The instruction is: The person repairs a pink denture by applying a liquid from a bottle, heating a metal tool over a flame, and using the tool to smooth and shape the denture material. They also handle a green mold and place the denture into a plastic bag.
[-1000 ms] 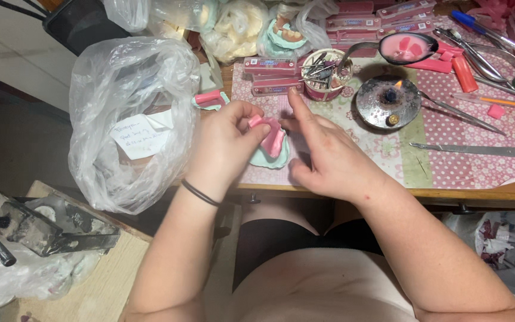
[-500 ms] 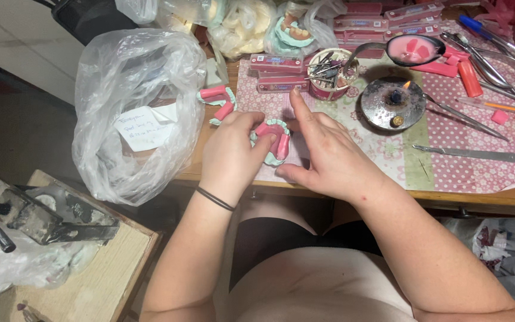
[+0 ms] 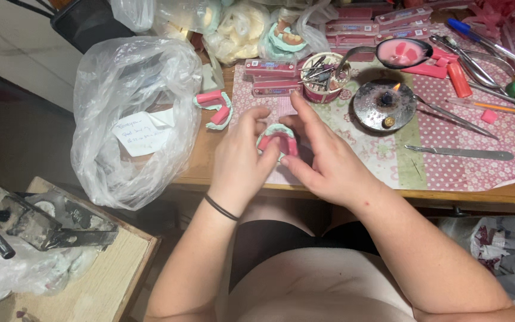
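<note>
Both hands (image 3: 281, 158) around dental arch (image 3: 276, 138)

The horseshoe-shaped mint-green plaster cast with matt pink wax rims (image 3: 277, 142) looks chalky and dull. Left of it, a crinkled clear plastic bag (image 3: 129, 113) shines glossily around a matt white paper note (image 3: 142, 132). Right of the cast, a round tarnished metal dish (image 3: 384, 105) is sooty at its centre, and beyond that a flat steel blade (image 3: 459, 152) looks smooth and brushed. Under the cast lies a matt pink dotted paper sheet (image 3: 478, 170) on a smooth varnished wooden tabletop (image 3: 508, 195).
</note>
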